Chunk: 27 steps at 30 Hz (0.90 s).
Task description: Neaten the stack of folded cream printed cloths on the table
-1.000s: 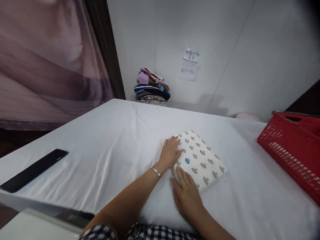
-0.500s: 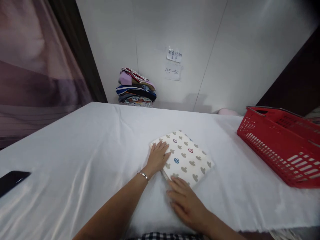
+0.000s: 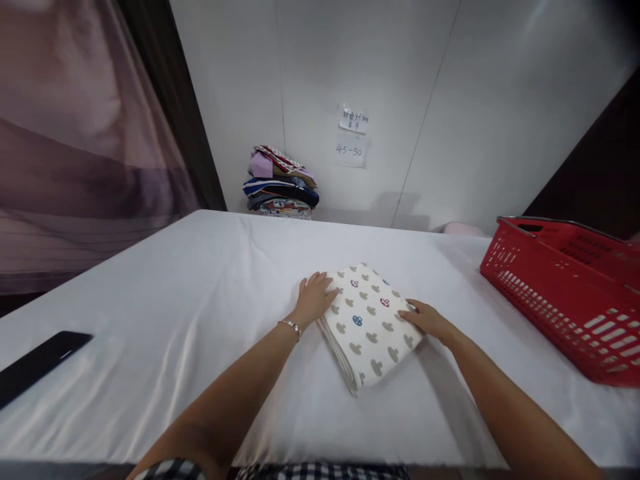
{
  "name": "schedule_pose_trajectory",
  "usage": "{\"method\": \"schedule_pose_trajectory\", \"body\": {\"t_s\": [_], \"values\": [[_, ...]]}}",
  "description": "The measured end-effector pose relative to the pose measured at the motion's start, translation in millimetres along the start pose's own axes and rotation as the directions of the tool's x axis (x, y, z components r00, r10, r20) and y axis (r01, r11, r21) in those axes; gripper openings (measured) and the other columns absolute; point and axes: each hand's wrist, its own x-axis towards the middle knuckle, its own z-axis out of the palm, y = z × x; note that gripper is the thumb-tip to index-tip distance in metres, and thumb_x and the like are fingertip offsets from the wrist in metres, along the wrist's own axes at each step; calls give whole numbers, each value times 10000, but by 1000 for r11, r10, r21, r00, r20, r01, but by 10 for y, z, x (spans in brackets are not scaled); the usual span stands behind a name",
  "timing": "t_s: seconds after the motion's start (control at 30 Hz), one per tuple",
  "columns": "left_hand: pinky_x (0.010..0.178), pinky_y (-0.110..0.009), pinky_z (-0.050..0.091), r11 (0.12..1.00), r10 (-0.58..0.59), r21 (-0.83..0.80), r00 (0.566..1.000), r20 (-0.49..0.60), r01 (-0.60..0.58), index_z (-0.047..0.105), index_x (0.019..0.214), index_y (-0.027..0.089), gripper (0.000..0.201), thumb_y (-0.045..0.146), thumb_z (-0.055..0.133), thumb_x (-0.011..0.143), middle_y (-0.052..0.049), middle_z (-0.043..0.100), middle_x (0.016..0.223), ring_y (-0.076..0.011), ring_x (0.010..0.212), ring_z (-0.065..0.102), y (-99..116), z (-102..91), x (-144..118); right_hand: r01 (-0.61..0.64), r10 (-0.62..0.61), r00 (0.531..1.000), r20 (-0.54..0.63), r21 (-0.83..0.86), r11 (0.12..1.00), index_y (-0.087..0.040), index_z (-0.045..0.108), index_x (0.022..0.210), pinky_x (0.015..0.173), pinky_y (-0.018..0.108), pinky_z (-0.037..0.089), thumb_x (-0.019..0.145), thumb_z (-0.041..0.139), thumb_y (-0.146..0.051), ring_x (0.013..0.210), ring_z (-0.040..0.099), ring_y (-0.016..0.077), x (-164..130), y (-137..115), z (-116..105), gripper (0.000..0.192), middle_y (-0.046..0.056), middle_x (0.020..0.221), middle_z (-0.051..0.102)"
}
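Observation:
A folded white cloth [image 3: 373,327] printed with grey, blue and red mushrooms lies in the middle of the table, its layered edge showing at the front left. My left hand [image 3: 315,297], with a silver bracelet at the wrist, grips the left corner, fingers over the top. At the opposite corner, my right hand [image 3: 424,320] takes hold with its fingertips on the printed face; whatever part of that hand is under the cloth is hidden.
A red plastic basket [image 3: 550,300] with a metal handle stands at the right. A black phone [image 3: 45,360] lies at the left. Behind the table rises a stack of folded fabrics [image 3: 283,183] against the wall, near paper notes [image 3: 351,150]. A pinkish curtain [image 3: 75,147] hangs at the left.
My right hand has moved from the cloth's near edge to its right corner and taken hold there. My left hand stays at the left corner. The view has shifted slightly.

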Motion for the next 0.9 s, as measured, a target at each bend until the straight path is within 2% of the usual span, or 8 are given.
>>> {"method": "schedule_pose_trajectory", "body": {"t_s": [0.1,0.17,0.33,0.47,0.57,0.67,0.77,0.9], "values": [[1046,-429,274,987,-156,-5,983,96,158,462,1303,195,504,435,444,860,-109,441,1376,-278,1274,378,-53,-74,92,-3,-7,995,98,108,994,-163,618,1126,773,328,504,698,663,-441,917,637,236,28,7,-22,512,125,1110,639],[1001,-402,324,976,-212,-9,968,134,216,441,1323,178,547,455,434,851,-122,498,1317,-290,1217,437,-54,-88,81,36,-48,994,102,124,992,-145,631,1102,720,323,512,674,692,-402,854,651,239,118,21,-85,504,134,1047,661],[884,-340,402,968,-215,-91,960,177,234,509,1228,187,559,528,516,785,-120,557,1216,-280,1085,528,71,-11,-125,179,-199,970,-137,-145,973,-67,572,1202,770,342,480,722,642,-294,886,646,258,606,-14,-355,535,162,1064,642],[843,-319,430,963,-201,-149,965,166,226,464,1248,207,585,547,538,778,-100,547,1223,-255,1066,544,199,56,-270,180,-239,951,-194,-279,943,-88,595,1168,919,478,417,717,620,-186,1066,563,348,837,-81,-369,463,199,1140,602],[956,-367,389,988,-143,-57,989,46,145,368,1333,173,642,461,561,793,-127,442,1347,-270,1204,448,267,76,-290,251,-335,922,-194,-360,899,-116,605,1147,1037,498,310,790,533,-222,1222,439,340,645,-150,-152,379,166,1256,539],[1073,-418,279,994,103,51,994,-39,-101,337,1361,185,602,364,546,826,-113,314,1450,-258,1333,287,328,103,-260,383,-459,881,-110,-403,831,-165,555,1222,1081,461,267,871,448,-357,1284,375,280,205,-206,183,414,111,1356,462],[1117,-481,189,945,315,97,949,-5,-313,343,1365,229,546,397,493,868,-78,258,1485,-253,1374,203,368,175,-225,501,-542,839,48,-460,733,-228,484,1296,1086,505,228,877,444,-459,1340,284,271,-240,-200,504,480,74,1429,374],[1090,-541,217,929,348,102,933,91,-356,390,1338,237,476,439,400,907,-68,298,1470,-263,1372,210,328,311,-204,508,-569,817,93,-583,634,-186,402,1367,1099,504,187,933,317,-471,1367,218,268,-536,-127,744,526,108,1468,292]]}}
